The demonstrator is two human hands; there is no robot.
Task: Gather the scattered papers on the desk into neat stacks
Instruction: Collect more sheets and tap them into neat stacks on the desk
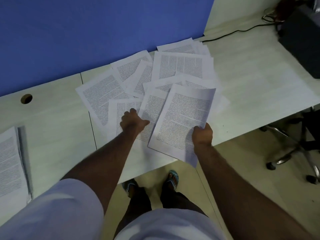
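Papers (166, 80) printed with dense black text lie fanned and overlapping on a pale, faintly grained tabletop (251, 87) — above a beige floor (242, 161) where the person's feet stand in blue-strapped sandals (173, 177). Nearest, the right hand (202, 135) pinches the lower corner of a small sheaf (181, 122), thumb on top and fingers curled beneath, its lower end hanging past the front edge. Just beside it, the left hand (133, 121) grips a sheet lying in the scatter, fingers curled on the page. At the left edge sits a squared stack (10, 163), well apart from the rest. Farther back are a round cable hole (26, 98), a blue partition (86, 32), a black cable (230, 32) and a dark box (303, 40) at far right — chair legs (285, 153) show below it.
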